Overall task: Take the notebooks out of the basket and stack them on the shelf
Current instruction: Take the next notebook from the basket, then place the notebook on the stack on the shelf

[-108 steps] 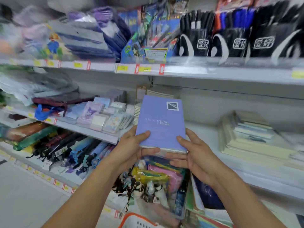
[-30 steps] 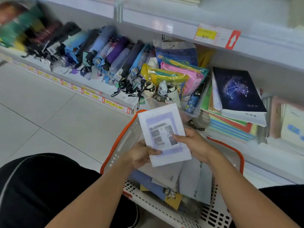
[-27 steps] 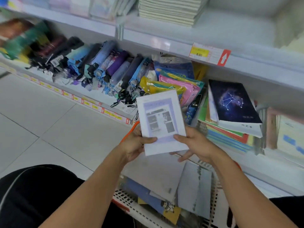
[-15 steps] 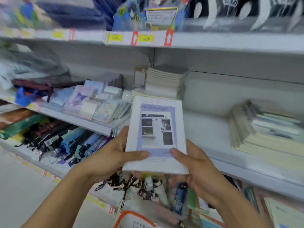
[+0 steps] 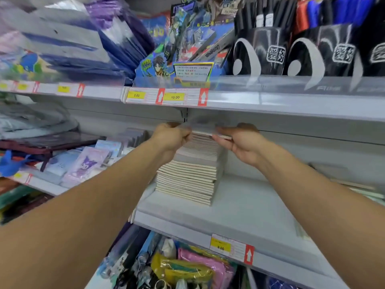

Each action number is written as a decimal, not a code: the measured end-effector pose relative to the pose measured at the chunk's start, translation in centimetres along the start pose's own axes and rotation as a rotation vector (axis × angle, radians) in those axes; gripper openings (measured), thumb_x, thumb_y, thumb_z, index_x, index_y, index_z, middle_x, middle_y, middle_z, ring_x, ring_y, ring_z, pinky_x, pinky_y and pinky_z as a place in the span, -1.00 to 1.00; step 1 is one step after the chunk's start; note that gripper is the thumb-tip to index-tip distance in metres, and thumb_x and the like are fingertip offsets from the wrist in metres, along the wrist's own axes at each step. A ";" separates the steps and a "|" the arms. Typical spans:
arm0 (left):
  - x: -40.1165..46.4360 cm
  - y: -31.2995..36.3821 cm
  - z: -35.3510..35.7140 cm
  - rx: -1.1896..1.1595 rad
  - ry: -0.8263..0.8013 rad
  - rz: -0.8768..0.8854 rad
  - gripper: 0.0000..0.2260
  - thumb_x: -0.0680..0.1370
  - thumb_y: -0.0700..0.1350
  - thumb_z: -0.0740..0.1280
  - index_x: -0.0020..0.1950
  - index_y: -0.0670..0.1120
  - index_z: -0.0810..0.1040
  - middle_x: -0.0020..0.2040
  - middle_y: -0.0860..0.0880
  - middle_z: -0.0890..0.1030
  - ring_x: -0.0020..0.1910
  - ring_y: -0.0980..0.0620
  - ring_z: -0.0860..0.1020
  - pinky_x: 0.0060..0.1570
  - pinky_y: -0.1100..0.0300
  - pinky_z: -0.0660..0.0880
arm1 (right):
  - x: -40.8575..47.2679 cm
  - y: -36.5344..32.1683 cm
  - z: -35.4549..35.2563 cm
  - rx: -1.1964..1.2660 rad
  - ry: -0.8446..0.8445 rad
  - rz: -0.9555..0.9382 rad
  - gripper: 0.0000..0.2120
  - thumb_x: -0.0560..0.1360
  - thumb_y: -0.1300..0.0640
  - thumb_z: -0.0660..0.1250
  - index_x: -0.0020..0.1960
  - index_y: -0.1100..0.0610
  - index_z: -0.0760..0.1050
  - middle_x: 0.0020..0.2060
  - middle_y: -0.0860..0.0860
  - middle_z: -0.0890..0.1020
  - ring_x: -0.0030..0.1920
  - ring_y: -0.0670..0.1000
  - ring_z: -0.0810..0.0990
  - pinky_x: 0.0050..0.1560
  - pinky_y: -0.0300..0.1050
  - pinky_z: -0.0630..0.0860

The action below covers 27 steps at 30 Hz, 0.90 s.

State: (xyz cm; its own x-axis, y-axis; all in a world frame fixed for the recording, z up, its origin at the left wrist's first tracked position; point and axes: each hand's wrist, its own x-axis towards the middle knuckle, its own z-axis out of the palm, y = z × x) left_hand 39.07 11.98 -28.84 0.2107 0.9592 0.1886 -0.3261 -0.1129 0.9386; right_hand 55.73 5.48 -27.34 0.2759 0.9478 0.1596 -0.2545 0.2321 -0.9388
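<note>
A tall stack of notebooks (image 5: pixel 192 174) stands on the grey middle shelf (image 5: pixel 239 209). Both my arms reach out to its top. My left hand (image 5: pixel 171 135) grips the left edge of the topmost notebook (image 5: pixel 203 130), which is blurred and lies flat at the top of the stack. My right hand (image 5: pixel 239 140) holds its right edge, thumb above and fingers below. The basket is out of view.
The upper shelf's edge (image 5: pixel 270 99) with price tags hangs just above my hands. Small card packs (image 5: pixel 85 163) lie left of the stack, more paper stacks (image 5: pixel 354 184) far right. Umbrellas and pouches (image 5: pixel 187 268) fill the shelf below.
I lifted a white and purple notebook out of the basket, raised it to the middle shelf and carried it forward onto the top of the stack, both hands staying on it.
</note>
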 end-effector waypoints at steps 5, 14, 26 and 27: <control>3.9 -1.1 0.9 0.064 0.142 0.046 -0.70 0.53 -0.34 0.38 0.25 -0.33 0.48 0.15 -0.23 0.57 0.07 -0.13 0.58 -0.16 0.27 0.60 | 4.2 1.2 -1.8 -0.432 -0.002 -0.034 -0.29 0.26 0.15 0.64 0.27 0.42 0.43 0.03 0.22 0.68 -0.07 0.05 0.69 -0.16 -0.21 0.62; 9.4 -4.9 -1.2 0.612 0.214 0.334 -0.59 0.47 0.01 0.47 0.24 -0.16 0.59 0.17 -0.14 0.64 0.15 -0.10 0.60 0.26 0.04 0.49 | 8.4 4.6 -2.5 -0.816 0.141 -0.211 -0.45 0.34 -0.30 0.47 -0.01 0.16 0.54 -0.08 0.00 0.60 -0.03 0.03 0.57 0.01 -0.04 0.54; 8.3 -4.0 -0.5 0.698 0.201 0.262 -0.52 0.58 0.01 0.34 0.43 -0.18 0.39 0.34 -0.14 0.51 0.32 -0.11 0.47 0.29 0.19 0.38 | 7.0 4.9 -1.6 -0.809 0.095 -0.235 -0.57 0.59 -0.09 0.29 0.28 0.22 0.40 0.11 0.02 0.52 0.08 0.00 0.46 -0.02 -0.26 0.41; 6.6 -4.0 -0.2 0.702 0.233 0.311 -0.51 0.58 0.00 0.33 0.44 -0.20 0.35 0.35 -0.16 0.48 0.32 -0.10 0.46 0.29 0.20 0.36 | 5.3 4.6 -1.3 -0.804 0.114 -0.274 -0.50 0.59 -0.06 0.31 0.38 0.23 0.34 0.17 0.00 0.50 0.15 -0.03 0.46 -0.02 -0.41 0.38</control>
State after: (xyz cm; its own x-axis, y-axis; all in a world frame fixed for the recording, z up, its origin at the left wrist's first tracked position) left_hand 41.61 18.76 -31.42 -0.0176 0.8778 0.4787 0.3336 -0.4462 0.8304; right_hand 57.20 11.31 -31.16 0.3338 0.8432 0.4214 0.5575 0.1839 -0.8096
